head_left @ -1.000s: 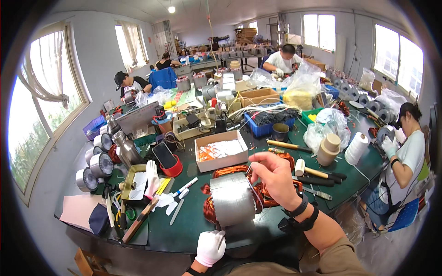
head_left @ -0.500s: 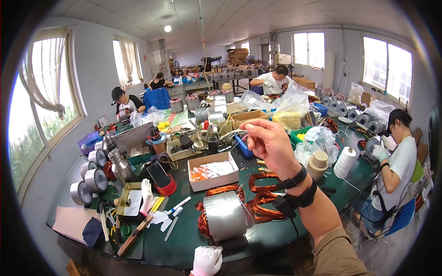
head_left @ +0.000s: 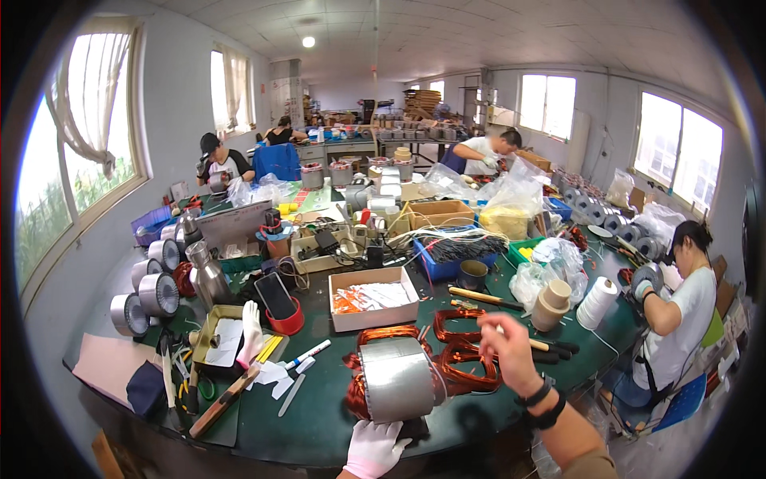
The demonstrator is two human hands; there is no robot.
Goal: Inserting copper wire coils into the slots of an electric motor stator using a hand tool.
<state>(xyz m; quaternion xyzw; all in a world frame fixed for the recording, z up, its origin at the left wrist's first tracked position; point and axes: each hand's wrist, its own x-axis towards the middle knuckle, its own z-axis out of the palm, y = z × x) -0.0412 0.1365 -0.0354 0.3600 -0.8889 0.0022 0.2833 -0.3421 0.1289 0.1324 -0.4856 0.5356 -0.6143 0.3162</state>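
A silver stator core (head_left: pixel 396 379) lies on its side at the near middle of the table, with orange-brown copper windings (head_left: pixel 359 397) bulging from its left end. My left hand (head_left: pixel 373 449), in a white glove, grips its near lower edge; the fingertips are hidden there. Bare and wearing black wrist bands, my right hand (head_left: pixel 515 354) hovers over the copper coil loops (head_left: pixel 465 369) right of the core. Its fingers are curled together; whatever thin thing they may hold is too small to make out.
Beyond the core stands a cardboard box (head_left: pixel 373 299) of white and orange slips. Pliers and a wooden-handled tool (head_left: pixel 227 399) lie left, near a tray (head_left: pixel 209 339). A thread cone (head_left: pixel 598 303) and black-handled tools (head_left: pixel 554 349) are right. Co-workers sit around, one person (head_left: pixel 674 311) at right.
My right hand has come down and slightly right, from high in front of the box to just above the coils. My left hand has shifted a little up and right along the core's near edge.
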